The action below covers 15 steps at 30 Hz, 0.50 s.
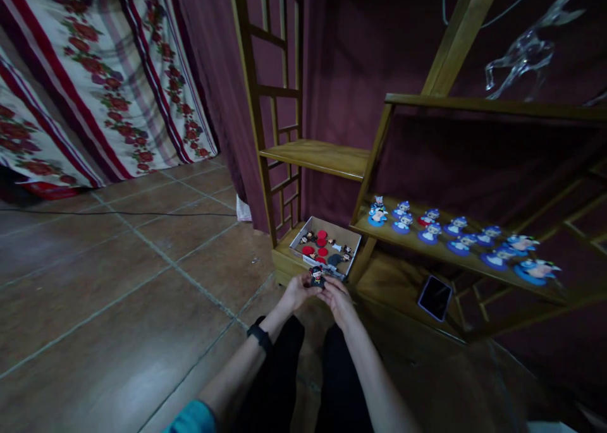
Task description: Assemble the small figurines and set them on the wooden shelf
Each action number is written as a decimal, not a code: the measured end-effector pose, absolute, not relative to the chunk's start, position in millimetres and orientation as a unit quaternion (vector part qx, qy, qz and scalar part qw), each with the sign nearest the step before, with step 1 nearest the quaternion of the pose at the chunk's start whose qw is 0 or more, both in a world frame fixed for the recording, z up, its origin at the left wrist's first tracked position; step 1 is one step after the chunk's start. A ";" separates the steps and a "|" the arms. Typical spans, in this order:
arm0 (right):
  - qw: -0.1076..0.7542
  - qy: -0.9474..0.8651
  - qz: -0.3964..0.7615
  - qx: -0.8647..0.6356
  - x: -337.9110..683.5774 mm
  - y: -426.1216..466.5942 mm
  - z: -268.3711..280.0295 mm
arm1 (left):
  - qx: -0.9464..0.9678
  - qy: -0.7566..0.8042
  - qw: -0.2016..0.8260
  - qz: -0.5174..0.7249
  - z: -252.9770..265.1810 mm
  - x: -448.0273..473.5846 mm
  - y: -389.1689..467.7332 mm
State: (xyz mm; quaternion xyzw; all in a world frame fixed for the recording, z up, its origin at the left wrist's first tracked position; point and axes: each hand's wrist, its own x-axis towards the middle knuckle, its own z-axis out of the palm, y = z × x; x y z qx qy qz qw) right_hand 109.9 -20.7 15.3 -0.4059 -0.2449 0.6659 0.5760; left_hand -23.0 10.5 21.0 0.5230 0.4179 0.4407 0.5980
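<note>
Between my two hands is a small figurine (317,274) with black hair and red-and-black clothing, upright on a dark round base. My left hand (300,292) grips the base from the left side. On the other side, the fingers of my right hand (337,295) close on the same base. Just beyond my hands sits an open cardboard box (353,236) with several similar figurines (310,237) and red round bases (321,242) lying loose in it.
On the right, a wooden shelf (412,238) bears several blue and purple figurines (431,232). A dark-screened phone or tablet (435,298) lies on the lower board. Higher up stands a clear animal sculpture (524,54). Wooden lattice uprights (249,60) rise behind the box.
</note>
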 end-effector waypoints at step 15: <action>0.555 -0.217 0.665 -0.450 91.2 -17.2 -15.2 | 0.566 0.466 0.496 0.466 -2.3 -32.0 -4.3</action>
